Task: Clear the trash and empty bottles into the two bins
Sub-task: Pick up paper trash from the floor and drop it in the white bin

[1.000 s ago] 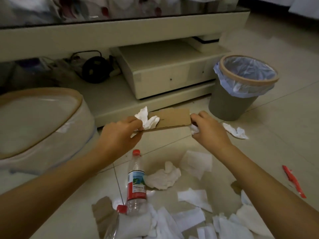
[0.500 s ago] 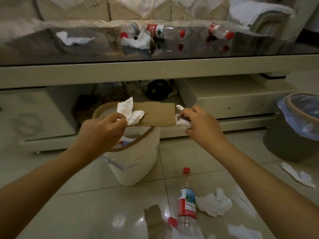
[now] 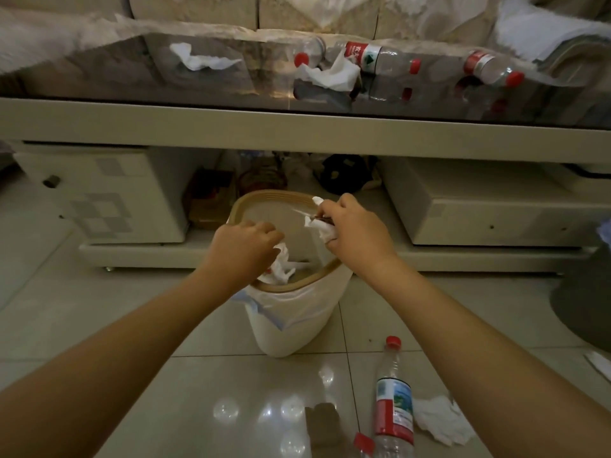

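Both hands are held over the mouth of a white bin (image 3: 291, 320) lined with a clear bag and rimmed in tan. The left hand (image 3: 243, 251) is curled, knuckles up, above the near left part of the rim; crumpled white tissue (image 3: 281, 266) is seen just beside and below its fingertips, inside the bin, but whether it is still pinched or already released cannot be told. The right hand (image 3: 355, 234) is clenched round a second wad of tissue (image 3: 322, 226) together with a thin dark edge, perhaps cardboard, which is too blurred to be named with certainty; this hand is placed over the right side of the rim. Below the right forearm, on the tiled floor (image 3: 99, 325), a clear plastic bottle (image 3: 393, 398) with a red cap is laid, and a loose tissue (image 3: 443, 421) is found just to its right. A scrap of brown cardboard (image 3: 322, 424) lies to the left of that bottle. Well beyond both hands, on the glossy table top (image 3: 132, 67), more bottles (image 3: 380, 59) and tissues (image 3: 201, 59) are scattered. A grey bin (image 3: 585, 299) is partly seen far to the right of the right hand.
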A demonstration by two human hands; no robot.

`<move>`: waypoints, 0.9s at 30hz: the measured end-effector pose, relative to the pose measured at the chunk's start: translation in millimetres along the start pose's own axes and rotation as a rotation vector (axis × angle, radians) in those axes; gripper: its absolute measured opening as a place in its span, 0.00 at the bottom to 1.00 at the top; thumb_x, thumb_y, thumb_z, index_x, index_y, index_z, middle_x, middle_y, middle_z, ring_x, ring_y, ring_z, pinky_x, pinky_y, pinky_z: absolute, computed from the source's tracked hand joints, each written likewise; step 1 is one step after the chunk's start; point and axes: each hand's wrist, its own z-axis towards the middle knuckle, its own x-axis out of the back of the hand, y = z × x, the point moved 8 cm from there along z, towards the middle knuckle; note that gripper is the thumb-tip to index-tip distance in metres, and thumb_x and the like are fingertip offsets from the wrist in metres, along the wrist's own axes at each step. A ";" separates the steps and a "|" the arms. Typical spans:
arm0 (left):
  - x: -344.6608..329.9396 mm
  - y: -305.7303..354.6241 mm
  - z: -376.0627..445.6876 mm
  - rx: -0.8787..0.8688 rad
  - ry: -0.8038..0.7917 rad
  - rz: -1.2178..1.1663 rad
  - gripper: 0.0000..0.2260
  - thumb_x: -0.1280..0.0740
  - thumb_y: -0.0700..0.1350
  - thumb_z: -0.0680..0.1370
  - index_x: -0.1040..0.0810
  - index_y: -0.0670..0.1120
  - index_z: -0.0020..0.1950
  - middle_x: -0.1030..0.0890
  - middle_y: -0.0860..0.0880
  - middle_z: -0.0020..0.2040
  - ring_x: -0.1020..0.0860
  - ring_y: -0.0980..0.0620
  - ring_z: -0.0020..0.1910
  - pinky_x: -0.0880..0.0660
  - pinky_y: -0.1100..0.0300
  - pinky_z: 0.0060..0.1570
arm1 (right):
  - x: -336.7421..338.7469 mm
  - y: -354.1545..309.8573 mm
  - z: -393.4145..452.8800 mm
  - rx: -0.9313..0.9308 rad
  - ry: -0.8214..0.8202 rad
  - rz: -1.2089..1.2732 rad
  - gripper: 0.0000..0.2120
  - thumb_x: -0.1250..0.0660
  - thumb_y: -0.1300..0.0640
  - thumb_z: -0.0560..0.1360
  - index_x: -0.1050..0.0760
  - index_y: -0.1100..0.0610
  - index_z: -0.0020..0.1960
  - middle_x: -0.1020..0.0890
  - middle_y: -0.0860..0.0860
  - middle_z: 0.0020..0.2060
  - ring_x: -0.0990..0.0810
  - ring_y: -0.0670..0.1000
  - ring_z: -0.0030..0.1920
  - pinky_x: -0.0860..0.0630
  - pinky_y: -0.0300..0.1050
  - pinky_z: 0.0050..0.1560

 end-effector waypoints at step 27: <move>18.9 149.3 10.6 -0.117 -0.009 -0.404 0.27 0.37 0.59 0.76 0.32 0.50 0.72 0.27 0.49 0.68 0.27 0.48 0.65 0.28 0.50 0.57 | -6.1 100.3 -152.2 -0.083 -0.108 -0.245 0.33 0.40 0.39 0.75 0.42 0.50 0.75 0.37 0.55 0.74 0.37 0.58 0.72 0.35 0.58 0.68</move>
